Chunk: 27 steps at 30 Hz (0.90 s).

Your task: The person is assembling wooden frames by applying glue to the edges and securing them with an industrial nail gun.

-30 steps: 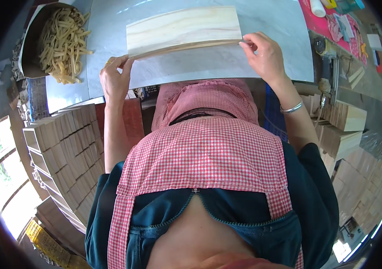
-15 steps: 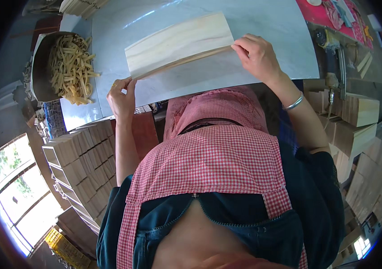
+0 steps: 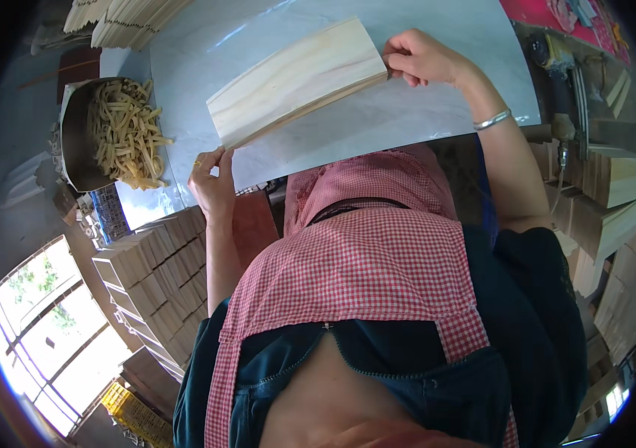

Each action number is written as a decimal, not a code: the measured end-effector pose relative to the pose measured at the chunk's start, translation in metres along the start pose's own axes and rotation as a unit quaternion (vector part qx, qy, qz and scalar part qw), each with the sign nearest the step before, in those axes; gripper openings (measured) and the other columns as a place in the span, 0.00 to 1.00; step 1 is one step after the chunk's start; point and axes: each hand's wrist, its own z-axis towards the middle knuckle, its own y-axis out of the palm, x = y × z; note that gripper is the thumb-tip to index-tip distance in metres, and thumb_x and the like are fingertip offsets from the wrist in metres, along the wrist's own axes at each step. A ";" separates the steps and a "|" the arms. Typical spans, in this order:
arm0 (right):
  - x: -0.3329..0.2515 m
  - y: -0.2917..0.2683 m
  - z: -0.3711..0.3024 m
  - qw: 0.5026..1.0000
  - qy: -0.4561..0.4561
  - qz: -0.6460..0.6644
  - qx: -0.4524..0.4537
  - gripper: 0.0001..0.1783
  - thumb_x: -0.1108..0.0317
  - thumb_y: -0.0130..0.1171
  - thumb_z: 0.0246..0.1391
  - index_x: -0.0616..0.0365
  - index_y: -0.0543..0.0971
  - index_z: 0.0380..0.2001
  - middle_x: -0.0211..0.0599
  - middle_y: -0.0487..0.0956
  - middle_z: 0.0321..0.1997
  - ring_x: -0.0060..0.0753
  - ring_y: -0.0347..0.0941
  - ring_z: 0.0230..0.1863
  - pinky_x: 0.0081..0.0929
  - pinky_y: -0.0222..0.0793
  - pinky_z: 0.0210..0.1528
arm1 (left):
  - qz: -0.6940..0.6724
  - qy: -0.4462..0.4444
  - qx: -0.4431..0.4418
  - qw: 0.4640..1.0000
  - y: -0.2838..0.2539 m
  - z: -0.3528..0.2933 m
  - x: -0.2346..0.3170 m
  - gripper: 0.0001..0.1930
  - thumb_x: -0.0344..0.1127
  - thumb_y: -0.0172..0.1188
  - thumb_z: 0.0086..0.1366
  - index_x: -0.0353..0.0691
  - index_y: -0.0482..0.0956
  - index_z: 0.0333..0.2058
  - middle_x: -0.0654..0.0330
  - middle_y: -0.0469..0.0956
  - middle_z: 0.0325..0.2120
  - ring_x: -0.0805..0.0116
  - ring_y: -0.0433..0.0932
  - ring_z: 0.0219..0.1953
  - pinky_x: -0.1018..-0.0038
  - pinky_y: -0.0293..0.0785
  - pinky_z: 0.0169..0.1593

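Left hand (image 3: 213,184) and right hand (image 3: 422,60) pinching pale board (image 3: 295,78) at both ends, open tabletop (image 3: 325,128) along long edges

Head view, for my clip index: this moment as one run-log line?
wooden board: over table; left hand: board's left end; right hand: board's right end; tan strips: left of board

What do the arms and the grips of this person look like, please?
Short dark teal sleeves leave the forearms bare. The left grip has no glove and wears a gold-coloured ring. The right grip is also gloveless; a shiny silver bracelet circles that arm.
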 end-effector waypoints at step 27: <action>0.003 0.027 0.022 0.894 -0.246 -0.163 0.337 0.07 0.72 0.66 0.55 0.63 0.82 0.36 0.36 0.80 0.31 0.34 0.75 0.26 0.27 0.73 0.31 | 0.030 0.200 -0.098 0.974 0.000 0.052 0.089 0.20 0.35 0.76 0.51 0.42 0.81 0.44 0.57 0.74 0.59 0.56 0.73 0.58 0.62 0.67 0.61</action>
